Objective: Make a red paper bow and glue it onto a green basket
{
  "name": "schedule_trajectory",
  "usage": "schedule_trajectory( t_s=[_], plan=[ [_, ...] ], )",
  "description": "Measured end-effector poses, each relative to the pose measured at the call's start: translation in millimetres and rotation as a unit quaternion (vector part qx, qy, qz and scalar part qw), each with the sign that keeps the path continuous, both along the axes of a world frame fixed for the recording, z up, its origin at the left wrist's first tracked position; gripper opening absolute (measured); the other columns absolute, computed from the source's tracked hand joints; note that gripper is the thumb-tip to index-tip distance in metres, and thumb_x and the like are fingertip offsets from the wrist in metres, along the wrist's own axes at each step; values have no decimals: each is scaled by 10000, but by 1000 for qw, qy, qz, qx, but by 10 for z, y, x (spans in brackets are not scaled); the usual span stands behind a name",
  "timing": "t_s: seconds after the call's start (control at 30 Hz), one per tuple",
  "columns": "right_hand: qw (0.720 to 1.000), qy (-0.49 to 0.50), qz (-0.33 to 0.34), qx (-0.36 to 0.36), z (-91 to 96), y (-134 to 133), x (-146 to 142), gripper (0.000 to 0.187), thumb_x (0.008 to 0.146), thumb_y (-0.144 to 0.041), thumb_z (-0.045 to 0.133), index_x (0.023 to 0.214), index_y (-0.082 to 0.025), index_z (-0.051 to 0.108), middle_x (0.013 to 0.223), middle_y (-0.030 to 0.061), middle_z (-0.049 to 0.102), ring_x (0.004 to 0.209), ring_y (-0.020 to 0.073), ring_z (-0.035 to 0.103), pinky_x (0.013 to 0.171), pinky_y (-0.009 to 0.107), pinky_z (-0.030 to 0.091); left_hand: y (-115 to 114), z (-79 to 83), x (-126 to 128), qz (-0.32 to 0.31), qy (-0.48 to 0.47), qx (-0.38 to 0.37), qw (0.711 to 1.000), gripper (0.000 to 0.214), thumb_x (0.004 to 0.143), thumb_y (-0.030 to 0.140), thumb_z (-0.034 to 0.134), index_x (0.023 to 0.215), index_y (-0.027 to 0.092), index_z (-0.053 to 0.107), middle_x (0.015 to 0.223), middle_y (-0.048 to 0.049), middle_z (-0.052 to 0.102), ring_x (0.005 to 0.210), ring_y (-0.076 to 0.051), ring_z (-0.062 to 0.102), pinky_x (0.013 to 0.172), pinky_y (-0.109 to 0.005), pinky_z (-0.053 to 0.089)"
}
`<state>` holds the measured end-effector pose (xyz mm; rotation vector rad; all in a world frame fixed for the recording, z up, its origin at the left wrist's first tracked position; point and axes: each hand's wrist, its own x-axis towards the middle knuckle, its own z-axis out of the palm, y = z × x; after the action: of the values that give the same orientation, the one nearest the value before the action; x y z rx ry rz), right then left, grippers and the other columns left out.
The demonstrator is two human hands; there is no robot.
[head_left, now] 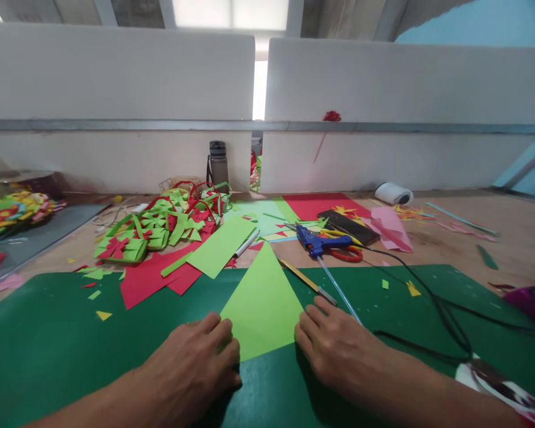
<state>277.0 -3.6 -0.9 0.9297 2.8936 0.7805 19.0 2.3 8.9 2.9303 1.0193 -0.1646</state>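
Note:
A light green sheet of paper (266, 303) lies before me on a green mat (93, 339), one corner pointing away from me. My left hand (205, 353) has its fingers curled at the sheet's left edge. At the right edge, my right hand (332, 333) is closed in the same way, its fingertips on the paper. Both thumbs are partly hidden. Just beyond my right hand lies a slim yellow tool with a grey end (310, 282). A blue glue gun (314, 241) with a long, pale glue stick (339, 289) rests close by.
Red-handled scissors (346, 255) and a dark phone-like slab (348, 227) lie behind the glue gun. Green and red paper baskets (129, 246) crowd the left. A white marker (246, 244) sits beside cut paper. A black cord (441, 312) loops at right; a bottle (218, 163) stands behind.

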Motion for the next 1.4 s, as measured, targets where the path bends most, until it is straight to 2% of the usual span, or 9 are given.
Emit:
schedule_trajectory(
  t_s=[0.17, 0.33, 0.53, 0.7, 0.83, 0.97, 1.1, 1.27, 1.4],
  plan=[
    [1000, -19, 5, 5, 29, -27, -47, 81, 788, -124, 557, 736, -182, 534, 660, 28, 569, 596, 198, 487, 643, 371, 333, -3, 10, 30, 0, 4, 17, 1000, 251, 914, 412, 518, 857, 171, 556, 886, -58, 587, 784, -236, 525, 631, -364, 464],
    [1000, 8, 20, 20, 4, 33, -31, 113, 775, -125, 580, 727, -194, 504, 642, 10, 563, 580, 186, 501, 638, 352, 342, -7, 32, 45, 7, -26, 49, 998, 308, 908, 483, 492, 906, 177, 526, 866, -44, 578, 741, -222, 507, 614, -358, 466],
    [995, -7, 28, 91, -22, 49, -62, 117, 734, -105, 585, 652, -179, 546, 572, 29, 577, 520, 201, 506, 602, 367, 329, 55, -13, 27, -20, -47, 96, 994, 353, 924, 528, 419, 907, 191, 526, 844, -33, 563, 724, -213, 492, 588, -333, 450],
    [993, -18, 23, 113, -4, 52, -107, 106, 703, -101, 578, 648, -182, 538, 568, 37, 562, 512, 211, 486, 564, 353, 302, 36, -9, 72, 14, -57, 99, 993, 367, 896, 539, 475, 832, 184, 548, 838, -39, 576, 745, -218, 506, 575, -316, 440],
    [993, 26, 40, 105, 93, 32, -182, 153, 689, -72, 556, 674, -207, 486, 582, 13, 541, 511, 204, 469, 564, 347, 300, -4, 3, 177, 17, -70, 101, 992, 368, 872, 540, 525, 853, 173, 554, 841, -38, 588, 753, -212, 511, 599, -321, 456],
    [994, 69, 66, 61, 114, 47, -241, 197, 676, -38, 560, 726, -203, 465, 610, -9, 558, 511, 180, 494, 531, 317, 278, 4, 1, 241, 2, -58, 117, 991, 191, 883, 346, 572, 832, 164, 544, 834, -42, 576, 741, -213, 505, 520, -291, 417],
    [997, 34, 35, 53, 47, 116, -198, 195, 691, -35, 570, 716, -202, 473, 583, -5, 579, 489, 181, 514, 508, 313, 263, 12, 40, 183, -34, -43, 115, 992, 46, 820, 154, 582, 810, 160, 538, 819, -45, 558, 721, -206, 493, 438, -274, 333],
    [997, -28, 11, 74, 15, 140, -147, 150, 662, -40, 584, 638, -181, 539, 539, 28, 587, 481, 201, 523, 527, 327, 291, 21, 70, 58, -62, -58, 102, 991, 52, 867, 178, 546, 818, 173, 529, 811, -31, 554, 709, -188, 487, 440, -282, 319],
    [993, -32, 21, 115, 7, 122, -184, 133, 643, -42, 546, 602, -167, 568, 528, 56, 572, 479, 217, 501, 539, 348, 300, 66, 21, 36, -28, -79, 96, 992, 295, 904, 437, 531, 765, 178, 544, 787, -24, 573, 721, -193, 514, 479, -274, 377]
  ],
)
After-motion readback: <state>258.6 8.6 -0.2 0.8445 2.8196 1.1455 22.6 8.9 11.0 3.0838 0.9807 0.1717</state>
